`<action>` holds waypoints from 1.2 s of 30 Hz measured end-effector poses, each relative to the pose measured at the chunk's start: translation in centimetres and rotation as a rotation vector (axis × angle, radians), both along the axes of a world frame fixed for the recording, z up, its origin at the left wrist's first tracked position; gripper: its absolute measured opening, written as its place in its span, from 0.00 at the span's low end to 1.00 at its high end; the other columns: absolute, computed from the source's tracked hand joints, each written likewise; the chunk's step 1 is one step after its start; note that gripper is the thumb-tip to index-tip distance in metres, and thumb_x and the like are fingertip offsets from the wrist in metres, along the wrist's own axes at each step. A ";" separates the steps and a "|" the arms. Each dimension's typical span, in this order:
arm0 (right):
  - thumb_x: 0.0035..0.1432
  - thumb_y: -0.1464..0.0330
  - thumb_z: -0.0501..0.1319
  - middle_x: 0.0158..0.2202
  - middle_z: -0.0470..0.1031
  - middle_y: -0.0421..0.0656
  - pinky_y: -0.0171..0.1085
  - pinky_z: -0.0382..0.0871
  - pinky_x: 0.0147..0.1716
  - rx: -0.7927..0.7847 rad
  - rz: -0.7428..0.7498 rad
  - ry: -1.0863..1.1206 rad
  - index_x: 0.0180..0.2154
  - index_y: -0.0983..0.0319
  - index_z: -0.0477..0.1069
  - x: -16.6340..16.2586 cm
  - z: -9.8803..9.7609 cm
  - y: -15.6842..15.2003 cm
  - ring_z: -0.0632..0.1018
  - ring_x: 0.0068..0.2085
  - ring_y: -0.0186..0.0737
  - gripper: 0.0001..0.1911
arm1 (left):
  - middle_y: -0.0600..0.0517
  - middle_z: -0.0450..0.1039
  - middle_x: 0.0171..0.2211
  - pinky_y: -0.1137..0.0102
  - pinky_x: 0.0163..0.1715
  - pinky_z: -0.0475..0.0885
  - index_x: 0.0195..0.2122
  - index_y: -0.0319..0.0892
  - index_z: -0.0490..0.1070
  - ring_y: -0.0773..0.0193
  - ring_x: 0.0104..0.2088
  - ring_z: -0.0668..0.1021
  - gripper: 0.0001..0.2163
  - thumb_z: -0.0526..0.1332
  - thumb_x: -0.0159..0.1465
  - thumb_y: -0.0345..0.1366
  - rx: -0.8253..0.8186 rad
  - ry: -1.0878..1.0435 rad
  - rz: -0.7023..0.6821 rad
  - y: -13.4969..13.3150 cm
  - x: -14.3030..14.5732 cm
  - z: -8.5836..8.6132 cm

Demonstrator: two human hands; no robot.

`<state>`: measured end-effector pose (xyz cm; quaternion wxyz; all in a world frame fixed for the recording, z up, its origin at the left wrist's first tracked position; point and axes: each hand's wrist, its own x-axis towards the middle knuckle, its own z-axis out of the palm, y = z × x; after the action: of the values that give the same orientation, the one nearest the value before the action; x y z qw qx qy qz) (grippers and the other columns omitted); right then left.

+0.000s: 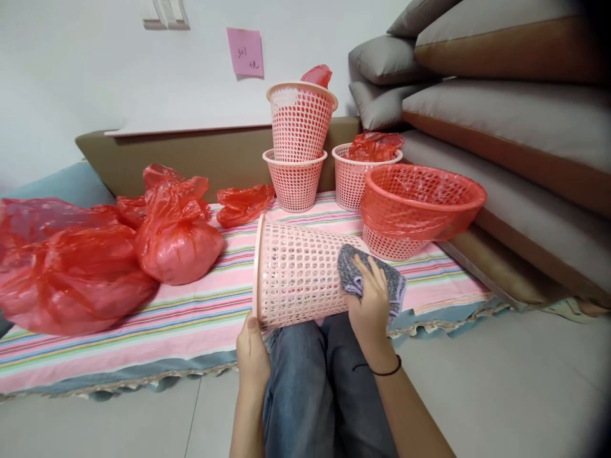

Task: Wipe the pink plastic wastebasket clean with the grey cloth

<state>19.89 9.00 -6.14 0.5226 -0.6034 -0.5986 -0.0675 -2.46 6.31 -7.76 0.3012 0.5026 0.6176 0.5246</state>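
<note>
A pink mesh basket lies on its side across my knees, with its open rim to the left. My left hand grips that rim from below, thumb on the edge. My right hand presses a grey cloth against the basket's outer wall near its base, fingers closed over the cloth.
On the striped mat stand two stacked pink baskets, a pink basket with a red bag, and a bag-lined basket. Filled red plastic bags lie at left. Sofa cushions are stacked at right. Tiled floor is in front.
</note>
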 end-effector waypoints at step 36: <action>0.50 0.79 0.51 0.61 0.69 0.45 0.54 0.59 0.63 -0.084 0.176 -0.083 0.60 0.60 0.65 5.9 -0.7 -0.2 0.62 0.66 0.46 0.34 | 0.43 0.79 0.33 0.63 0.38 0.72 0.33 0.38 0.76 0.52 0.37 0.79 0.34 0.44 0.62 0.65 -0.015 -0.014 -0.035 0.4 -0.4 0.8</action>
<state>25.80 8.79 -6.89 0.4753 -0.5666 -0.6728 -0.0211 -2.89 6.70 -6.93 0.3184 0.5073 0.6106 0.5181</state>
